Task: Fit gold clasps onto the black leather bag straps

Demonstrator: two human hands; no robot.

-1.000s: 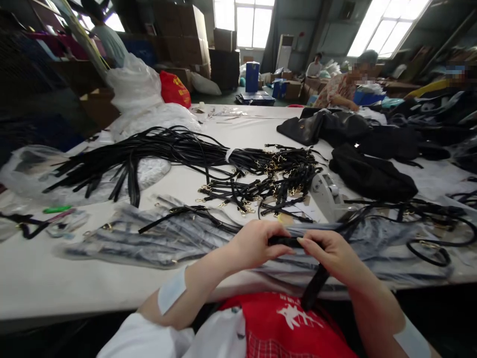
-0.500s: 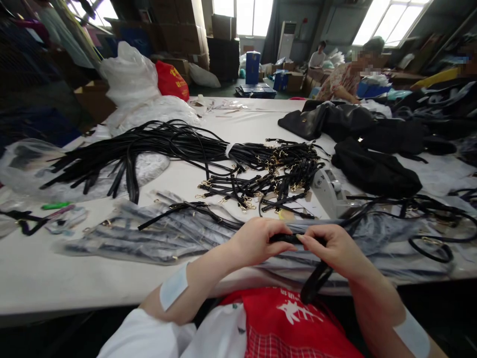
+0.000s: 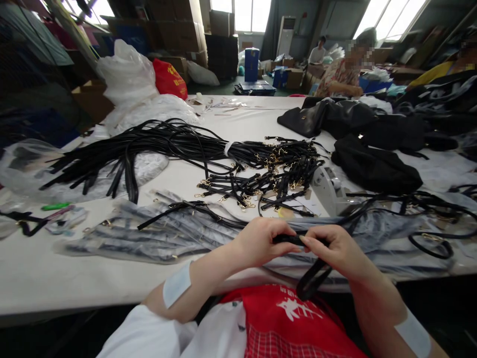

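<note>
Both my hands grip one black strap (image 3: 315,281) just over the table's near edge. My left hand (image 3: 266,241) pinches it between thumb and fingers. Close beside it, my right hand (image 3: 333,243) presses its thumb on the same strap, and a loop hangs below. The exact spot between my fingertips is partly hidden. Under and around my hands lie straps in clear plastic sleeves (image 3: 149,236). Farther back rests a tied bundle of long black straps (image 3: 160,136), with gold clasps (image 3: 274,164) at its right end.
A white tape dispenser (image 3: 328,186) stands right of the clasps. Black bags (image 3: 376,166) are piled at the right. Clear plastic wrap (image 3: 128,79) and a red bag (image 3: 169,79) sit at the back left. A co-worker (image 3: 341,74) is across the table.
My hands keep their grip on the strap, shifting only slightly to the right. The hanging loop has swung a little and looks wider. The view has tilted slightly.
</note>
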